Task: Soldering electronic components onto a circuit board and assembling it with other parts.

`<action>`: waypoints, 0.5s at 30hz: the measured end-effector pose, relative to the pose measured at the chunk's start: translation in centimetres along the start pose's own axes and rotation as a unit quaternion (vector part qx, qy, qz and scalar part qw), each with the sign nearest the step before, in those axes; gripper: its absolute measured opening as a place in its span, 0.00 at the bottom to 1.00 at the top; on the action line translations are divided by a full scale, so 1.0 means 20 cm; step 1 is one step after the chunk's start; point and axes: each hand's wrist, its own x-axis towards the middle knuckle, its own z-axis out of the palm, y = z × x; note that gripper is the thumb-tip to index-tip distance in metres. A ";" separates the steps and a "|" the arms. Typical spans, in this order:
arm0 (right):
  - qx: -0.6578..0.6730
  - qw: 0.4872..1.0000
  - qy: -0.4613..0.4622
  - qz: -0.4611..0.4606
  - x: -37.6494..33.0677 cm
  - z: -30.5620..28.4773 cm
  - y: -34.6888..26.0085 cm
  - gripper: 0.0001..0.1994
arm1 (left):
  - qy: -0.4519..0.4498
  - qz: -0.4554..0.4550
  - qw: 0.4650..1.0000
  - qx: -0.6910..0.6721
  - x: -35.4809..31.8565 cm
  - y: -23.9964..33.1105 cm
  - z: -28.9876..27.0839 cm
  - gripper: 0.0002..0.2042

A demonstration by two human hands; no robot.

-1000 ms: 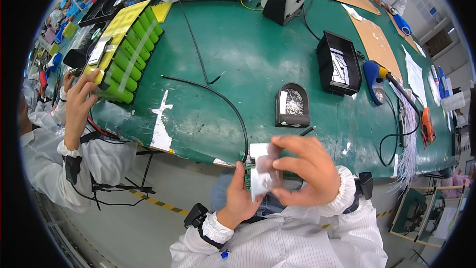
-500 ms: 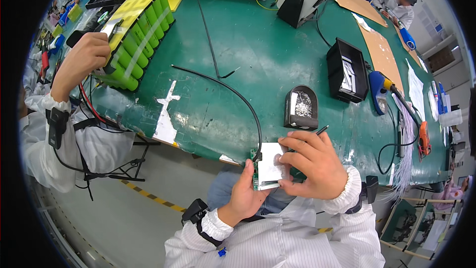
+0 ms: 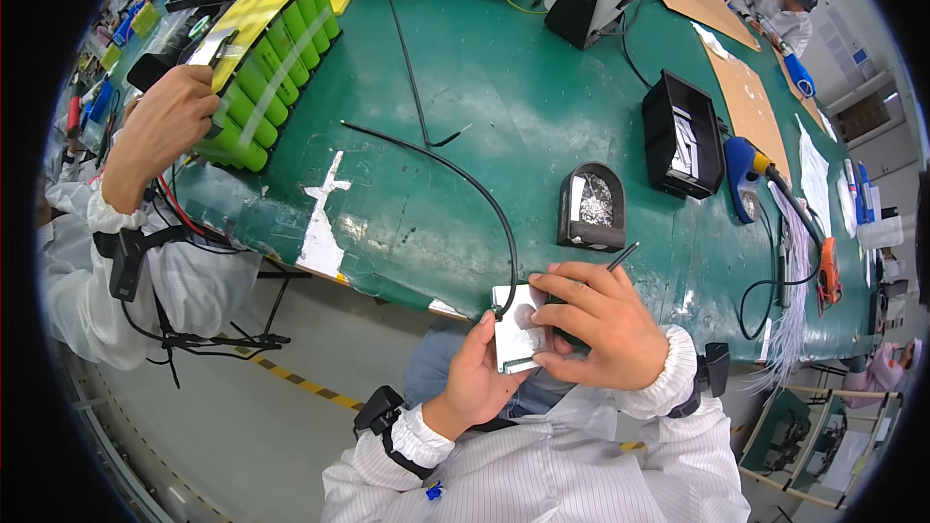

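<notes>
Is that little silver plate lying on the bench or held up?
Held up: both hands, left and right, pinch the silver plate off the green bench.

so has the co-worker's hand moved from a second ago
Yes. The co-worker's hand has gone up along the green battery pack, from its near end to partway up its side edge.

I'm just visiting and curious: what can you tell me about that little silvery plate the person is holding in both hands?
The silvery plate is a small, flat, roughly square piece, pale grey and metallic-looking, with a darker round mark near its middle. It is held tilted over the near edge of the green table. The left hand grips it from below, the right hand covers its right side, and a black cable runs to its top edge.
</notes>
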 end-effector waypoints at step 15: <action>0.005 0.999 0.026 -0.027 0.01 0.00 0.02 0.22 | 0.015 -0.014 1.000 -0.007 0.00 0.02 0.01 0.28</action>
